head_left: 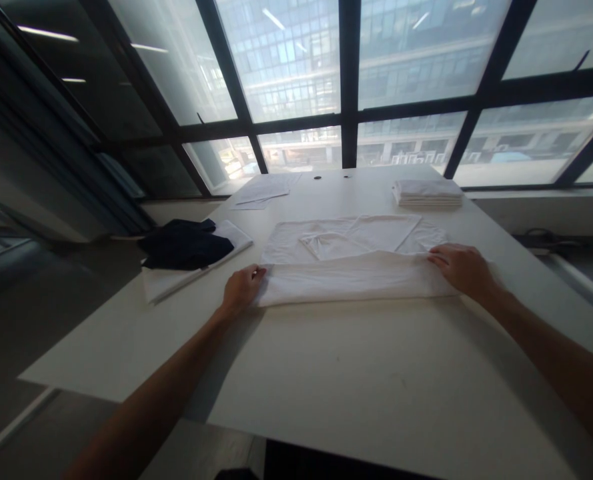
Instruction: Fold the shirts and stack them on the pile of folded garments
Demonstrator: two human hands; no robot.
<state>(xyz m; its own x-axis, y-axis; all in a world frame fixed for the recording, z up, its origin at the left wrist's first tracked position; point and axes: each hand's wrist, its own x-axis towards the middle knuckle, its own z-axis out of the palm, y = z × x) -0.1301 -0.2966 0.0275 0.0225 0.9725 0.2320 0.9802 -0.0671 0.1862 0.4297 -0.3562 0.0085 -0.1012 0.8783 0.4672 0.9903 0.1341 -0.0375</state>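
Note:
A white garment, likely a shirt (349, 279), lies across the middle of the white table (336, 373), its near part folded over into a long flat band. Behind the band, the rest of the cloth shows creases and overlapping layers. My left hand (243, 288) pinches the band's left end, thumb and fingers closed on the cloth. At the right end, my right hand (460, 268) grips the band's upper edge with bent fingers; its thumb is hidden.
A dark navy cloth (186, 245) rests on a white folded piece (169, 283) at the left edge. Papers (261, 190) lie at the back left. A stack of folded white cloth (426, 193) stands at the back right. Large windows (296, 73) rise beyond the table.

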